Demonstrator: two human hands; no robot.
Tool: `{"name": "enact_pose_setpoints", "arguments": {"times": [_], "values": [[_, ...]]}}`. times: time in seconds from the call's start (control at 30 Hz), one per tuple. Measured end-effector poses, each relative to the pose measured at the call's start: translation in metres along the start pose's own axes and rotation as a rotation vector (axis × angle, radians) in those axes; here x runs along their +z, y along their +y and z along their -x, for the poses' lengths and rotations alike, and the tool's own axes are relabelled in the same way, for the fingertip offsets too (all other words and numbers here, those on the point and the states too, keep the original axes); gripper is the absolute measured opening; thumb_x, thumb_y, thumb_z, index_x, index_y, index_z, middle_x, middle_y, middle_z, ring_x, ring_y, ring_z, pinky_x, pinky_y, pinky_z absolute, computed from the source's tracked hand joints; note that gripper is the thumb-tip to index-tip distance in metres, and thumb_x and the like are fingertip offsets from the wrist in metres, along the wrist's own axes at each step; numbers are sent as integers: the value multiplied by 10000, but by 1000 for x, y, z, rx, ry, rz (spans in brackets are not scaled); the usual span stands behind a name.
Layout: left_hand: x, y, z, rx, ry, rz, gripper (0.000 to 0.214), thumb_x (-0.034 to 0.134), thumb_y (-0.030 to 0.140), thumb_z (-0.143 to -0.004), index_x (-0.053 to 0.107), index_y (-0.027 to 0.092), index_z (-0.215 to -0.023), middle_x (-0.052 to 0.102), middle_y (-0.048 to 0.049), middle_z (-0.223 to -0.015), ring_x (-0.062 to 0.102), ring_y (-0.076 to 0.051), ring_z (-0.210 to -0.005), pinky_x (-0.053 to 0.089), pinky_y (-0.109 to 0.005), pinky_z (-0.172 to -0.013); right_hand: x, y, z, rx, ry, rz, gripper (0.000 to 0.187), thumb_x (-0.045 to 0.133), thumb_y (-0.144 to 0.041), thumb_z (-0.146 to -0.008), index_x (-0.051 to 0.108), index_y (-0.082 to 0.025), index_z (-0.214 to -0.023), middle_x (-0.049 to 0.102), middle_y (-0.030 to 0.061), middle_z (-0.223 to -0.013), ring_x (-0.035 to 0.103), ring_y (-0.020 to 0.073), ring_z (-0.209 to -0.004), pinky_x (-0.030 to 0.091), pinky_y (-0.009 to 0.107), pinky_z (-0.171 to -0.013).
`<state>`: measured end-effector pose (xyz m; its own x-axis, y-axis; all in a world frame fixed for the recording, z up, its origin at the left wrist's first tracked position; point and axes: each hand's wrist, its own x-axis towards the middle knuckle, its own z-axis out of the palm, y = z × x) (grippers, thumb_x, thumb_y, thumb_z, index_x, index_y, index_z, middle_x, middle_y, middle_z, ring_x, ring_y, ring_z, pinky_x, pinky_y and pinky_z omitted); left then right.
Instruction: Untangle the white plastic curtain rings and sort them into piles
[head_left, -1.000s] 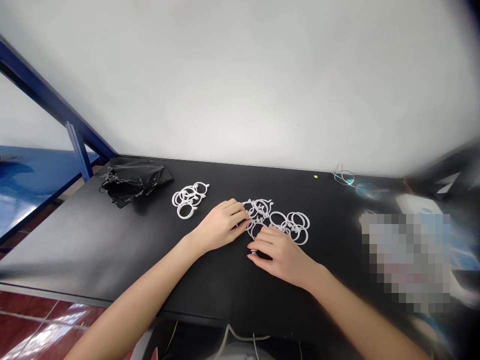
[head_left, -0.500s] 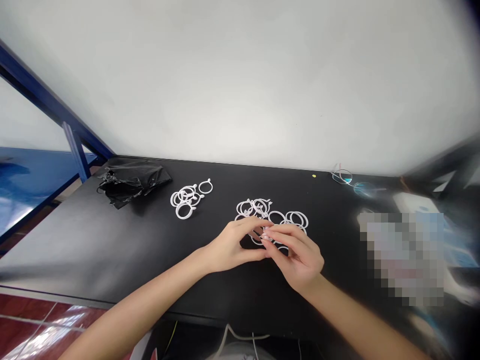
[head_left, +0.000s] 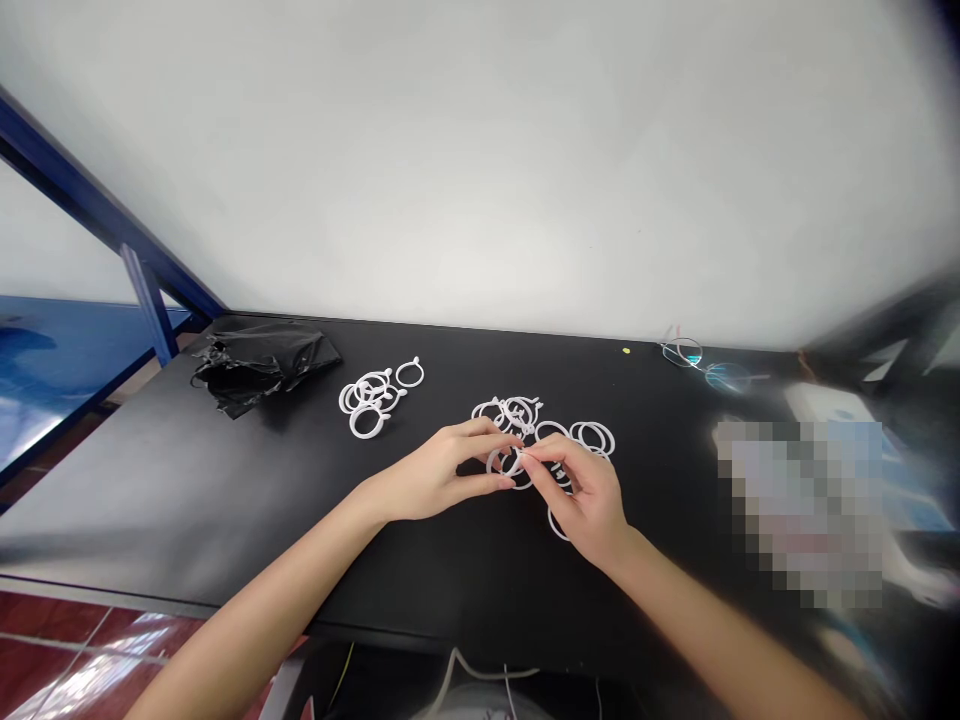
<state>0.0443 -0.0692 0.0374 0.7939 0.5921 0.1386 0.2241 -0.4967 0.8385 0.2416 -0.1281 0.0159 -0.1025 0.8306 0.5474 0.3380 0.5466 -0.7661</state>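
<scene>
My left hand [head_left: 442,470] and my right hand [head_left: 585,490] meet over the black table [head_left: 225,500], fingertips pinched together on one white plastic ring [head_left: 510,463]. A second white ring [head_left: 556,525] shows under my right palm; whether that hand grips it I cannot tell. Just beyond my fingers lies a loose pile of white rings [head_left: 555,425]. A smaller pile of white rings [head_left: 375,392] sits to the left, beyond my left hand.
A crumpled black plastic bag [head_left: 259,362] lies at the table's back left. A pair of glasses [head_left: 705,362] rests near the white wall at the back right. A blurred patch covers the right side. Blue metal framing [head_left: 142,290] stands to the left.
Both hands rose off the ring pile and came together, now pinching one ring between them. One ring in the left pile shifted slightly away from the others.
</scene>
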Motion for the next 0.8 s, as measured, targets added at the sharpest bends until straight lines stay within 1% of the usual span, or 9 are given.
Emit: {"name": "enact_pose_setpoints", "arguments": {"times": [0.1, 0.17, 0.23, 0.3, 0.37, 0.43, 0.5, 0.67, 0.8], "values": [[-2, 0, 0, 4, -1, -27, 328, 601, 351, -912, 620, 213, -1209, 599, -53, -987, 591, -161, -873, 519, -312, -812, 0, 2, 1, 4, -6, 17, 120, 587, -103, -889, 642, -208, -869, 677, 8, -763, 651, 145, -681, 539, 281, -648], [-8, -3, 2, -10, 33, -97, 352, 617, 362, -899, 611, 221, -1222, 610, -58, -1034, 604, -173, -912, 516, -312, -829, -1, 4, 2, 43, -5, 7, 136, 641, -145, -867, 644, -219, -981, 705, 20, -841, 671, 157, -726, 559, 308, -710], [-18, -9, 5, -57, 120, -241, 390, 608, 353, -902, 573, 229, -1270, 615, -67, -1116, 610, -196, -982, 506, -331, -871, -2, 6, 4, 103, 1, -32, 314, 674, -199, -853, 596, -234, -1155, 718, 42, -950, 686, 171, -774, 569, 349, -771], [-31, -18, 10, -145, 231, -432, 404, 576, 326, -915, 531, 222, -1303, 614, -80, -1179, 606, -227, -1039, 490, -373, -914, -3, 9, 5, 143, 12, -64, 398, 662, -224, -864, 546, -246, -1245, 715, 51, -996, 687, 167, -768, 574, 362, -777], [-42, -29, 16, -240, 307, -618, 363, 562, 301, -908, 546, 194, -1255, 626, -97, -1167, 601, -263, -1050, 476, -423, -931, -3, 10, 6, 139, 22, -56, 352, 643, -209, -874, 564, -247, -1216, 715, 44, -971, 681, 151, -726, 577, 345, -742], [-52, -40, 23, -309, 333, -773, 309, 591, 285, -872, 588, 174, -1160, 627, -108, -1125, 590, -295, -1047, 461, -469, -945, -3, 10, 5, 109, 26, -28, 303, 640, -179, -869, 595, -238, -1162, 716, 39, -934, 673, 140, -684, 578, 325, -703], [-59, -49, 30, -364, 348, -867, 294, 638, 282, -822, 615, 167, -1091, 590, -125, -1163, 561, -323, -1091, 446, -502, -962, -2, 10, 5, 71, 25, 0, 240, 630, -151, -867, 626, -227, -1095, 713, 33, -896, 662, 133, -648, 576, 315, -675], [-68, -65, 42, -525, 337, -870, 360, 697, 292, -749, 635, 167, -1081, 443, -159, -1359, 457, -378, -1244, 435, -533, -988, -3, 7, 3, 10, 30, 40, 150, 605, -98, -868, 666, -208, -948, 680, 12, -781, 626, 130, -624, 550, 294, -626], [-70, -69, 44, -551, 313, -827, 444, 698, 316, -744, 608, 170, -1153, 409, -162, -1417, 421, -401, -1285, 419, -561, -1005, -3, 9, 3, -24, 46, 36, 177, 599, -63, -861, 680, -199, -939, 670, 14, -762, 606, 126, -622, 532, 276, -589]]}}
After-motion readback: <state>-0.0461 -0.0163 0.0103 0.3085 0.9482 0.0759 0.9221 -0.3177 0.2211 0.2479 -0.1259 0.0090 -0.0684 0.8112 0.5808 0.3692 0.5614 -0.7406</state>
